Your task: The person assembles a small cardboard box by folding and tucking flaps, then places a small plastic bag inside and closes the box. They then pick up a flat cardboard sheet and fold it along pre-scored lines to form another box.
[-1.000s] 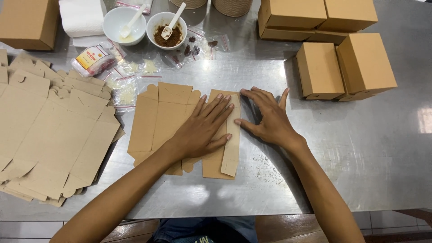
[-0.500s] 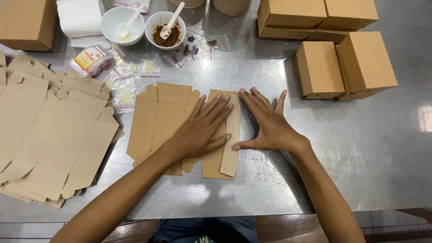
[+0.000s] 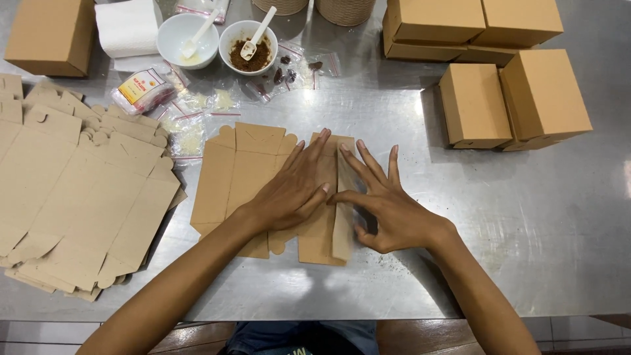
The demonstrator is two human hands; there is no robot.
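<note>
From the head view, a flat cardboard box blank [image 3: 263, 187] lies in the middle of the steel surface [image 3: 526, 230], straight in front of the person. The left hand [image 3: 292, 187] presses flat on it, fingers spread wide, holding nothing. The right hand [image 3: 388, 210] is also wide, fingers splayed; its thumb and forefinger push against the blank's right flap [image 3: 343, 217], which stands up on edge. A stack of unfolded blanks [image 3: 72, 197] sits to the left. Finished brown boxes [image 3: 513, 102] stand at the upper right. Two white bowls [image 3: 217, 43] with spoons and small plastic sachets [image 3: 190, 125] rest beyond the blank.
</note>
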